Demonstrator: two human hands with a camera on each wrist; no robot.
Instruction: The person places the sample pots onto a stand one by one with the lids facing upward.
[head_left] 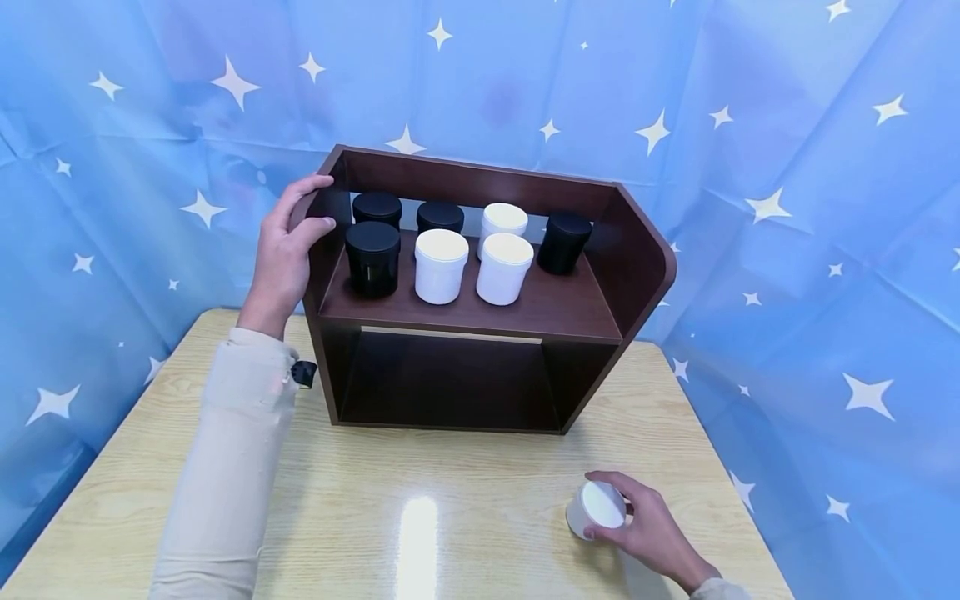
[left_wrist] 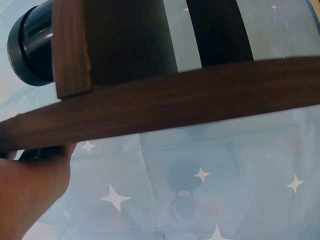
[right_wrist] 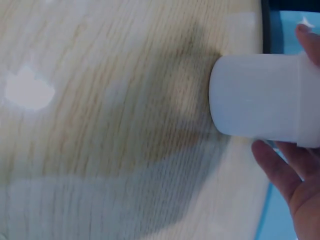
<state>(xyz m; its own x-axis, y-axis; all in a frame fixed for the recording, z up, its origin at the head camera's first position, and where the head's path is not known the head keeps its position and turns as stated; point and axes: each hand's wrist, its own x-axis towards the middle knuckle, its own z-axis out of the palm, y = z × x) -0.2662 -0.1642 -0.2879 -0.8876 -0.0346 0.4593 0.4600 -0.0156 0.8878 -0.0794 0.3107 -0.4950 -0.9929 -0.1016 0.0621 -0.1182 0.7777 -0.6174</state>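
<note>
My left hand (head_left: 281, 246) grips the left side panel of a dark brown wooden shelf (head_left: 468, 325), thumb over its front edge. In the left wrist view, part of that hand (left_wrist: 37, 182) shows against the panel (left_wrist: 175, 105). My right hand (head_left: 651, 525) holds a white lidded jar (head_left: 602, 505) low at the table's front right, thumb on the near side and a finger round the far side. The right wrist view shows the jar (right_wrist: 257, 97) with its base at the tabletop; whether it touches is hard to tell.
On the shelf's upper board stand several lidded jars, black (head_left: 372, 260) and white (head_left: 441, 267). The lower compartment (head_left: 450, 379) holds no jars. The shelf stands on a light wooden table (head_left: 360, 500). A blue curtain (head_left: 787, 208) with white stars surrounds the table.
</note>
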